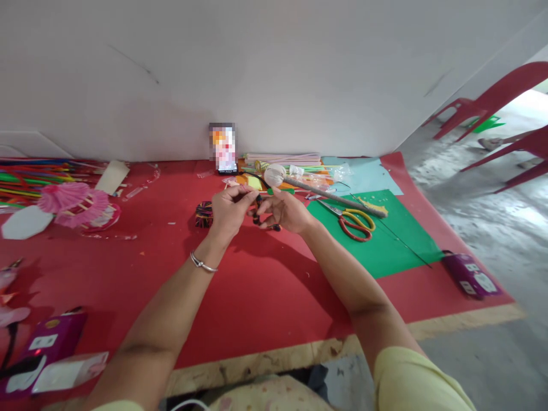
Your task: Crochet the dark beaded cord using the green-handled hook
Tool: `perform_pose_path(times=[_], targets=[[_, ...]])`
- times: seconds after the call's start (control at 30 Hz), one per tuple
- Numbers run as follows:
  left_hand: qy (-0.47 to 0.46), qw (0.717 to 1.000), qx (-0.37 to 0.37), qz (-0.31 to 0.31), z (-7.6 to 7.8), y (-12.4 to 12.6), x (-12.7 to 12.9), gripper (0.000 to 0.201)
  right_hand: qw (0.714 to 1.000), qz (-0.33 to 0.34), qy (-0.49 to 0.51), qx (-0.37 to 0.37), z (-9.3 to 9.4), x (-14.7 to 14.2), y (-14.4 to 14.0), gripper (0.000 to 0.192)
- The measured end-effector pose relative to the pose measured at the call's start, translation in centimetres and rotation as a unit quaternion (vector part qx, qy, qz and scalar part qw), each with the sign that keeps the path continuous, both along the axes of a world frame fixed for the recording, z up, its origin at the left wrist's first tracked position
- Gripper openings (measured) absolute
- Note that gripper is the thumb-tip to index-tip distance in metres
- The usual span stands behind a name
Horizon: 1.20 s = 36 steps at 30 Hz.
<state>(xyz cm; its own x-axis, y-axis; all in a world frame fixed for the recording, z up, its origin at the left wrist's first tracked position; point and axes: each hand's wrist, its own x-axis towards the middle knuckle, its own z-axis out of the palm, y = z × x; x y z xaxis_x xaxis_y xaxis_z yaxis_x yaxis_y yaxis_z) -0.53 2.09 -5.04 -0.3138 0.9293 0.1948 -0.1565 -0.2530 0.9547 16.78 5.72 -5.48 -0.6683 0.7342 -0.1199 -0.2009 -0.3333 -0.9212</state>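
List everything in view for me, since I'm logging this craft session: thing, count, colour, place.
red mat: one, red, under everything
green sheet: one, green, right of the hands
scissors: one, yellow and red handles, on the green sheet
phone: one, propped against the wall
straws: many, mixed colours, far left
pink fan shapes: two, pink, left
purple boxes: two, near corners
chairs: red, far right
left hand: pinching a small dark piece
right hand: pinching it too
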Motion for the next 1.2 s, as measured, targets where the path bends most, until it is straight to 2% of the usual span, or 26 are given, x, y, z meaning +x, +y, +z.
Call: perform_pose_path(times=[0.07,0.2,0.3,0.4,0.47,0.57,0.7,0.77,0.8,0.9,0.97,1.07,1.2], targets=[[-0.04,0.998,-0.038,-0.007,0.2,0.1,-0.2,0.017,1.0,-0.003,-0.003,0.031,-0.3,0.1,-0.1,0.059],[-0.136,0.985,-0.099,-0.048,0.7,0.4,-0.4,0.026,0.992,-0.077,-0.007,0.095,-1.6,-0.4,-0.1,0.048],[-0.175,0.976,-0.112,-0.063,0.9,0.4,-0.4,0.032,0.989,-0.129,0.026,0.07,-2.3,-0.9,0.2,0.054],[-0.181,0.974,-0.111,-0.083,1.0,0.2,-0.3,0.035,0.989,-0.133,0.0,0.072,-2.1,-0.8,0.5,0.062],[-0.181,0.972,-0.11,-0.098,1.2,0.1,-0.3,0.036,0.982,-0.115,-0.061,0.136,-1.5,-0.4,0.5,0.056],[-0.203,0.969,-0.099,-0.103,1.6,0.0,-1.0,0.037,0.942,-0.131,-0.146,0.273,-0.5,0.5,0.4,0.047],[-0.215,0.97,-0.089,-0.071,2.0,0.2,-1.9,0.038,0.902,-0.129,-0.21,0.354,0.3,1.5,0.6,0.054],[-0.215,0.969,-0.106,-0.054,2.0,0.4,-2.0,0.037,0.862,-0.117,-0.258,0.421,0.4,1.9,0.6,0.054],[-0.218,0.968,-0.117,-0.048,1.9,0.4,-1.9,0.037,0.824,-0.125,-0.3,0.465,0.4,2.1,0.6,0.051],[-0.229,0.963,-0.139,-0.041,1.6,0.6,-1.6,0.037,0.68,-0.184,-0.443,0.555,0.3,2.5,0.6,0.046],[-0.235,0.961,-0.143,-0.038,1.5,0.6,-1.5,0.037,0.618,-0.204,-0.503,0.568,0.1,2.8,0.7,0.052],[-0.234,0.961,-0.145,-0.028,1.0,0.9,-1.3,0.034,0.581,-0.195,-0.565,0.553,-0.2,2.9,1.1,0.053],[-0.206,0.965,-0.162,-0.008,-0.1,1.3,-0.7,0.037,0.566,-0.17,-0.645,0.484,-0.1,3.2,1.6,0.05]])
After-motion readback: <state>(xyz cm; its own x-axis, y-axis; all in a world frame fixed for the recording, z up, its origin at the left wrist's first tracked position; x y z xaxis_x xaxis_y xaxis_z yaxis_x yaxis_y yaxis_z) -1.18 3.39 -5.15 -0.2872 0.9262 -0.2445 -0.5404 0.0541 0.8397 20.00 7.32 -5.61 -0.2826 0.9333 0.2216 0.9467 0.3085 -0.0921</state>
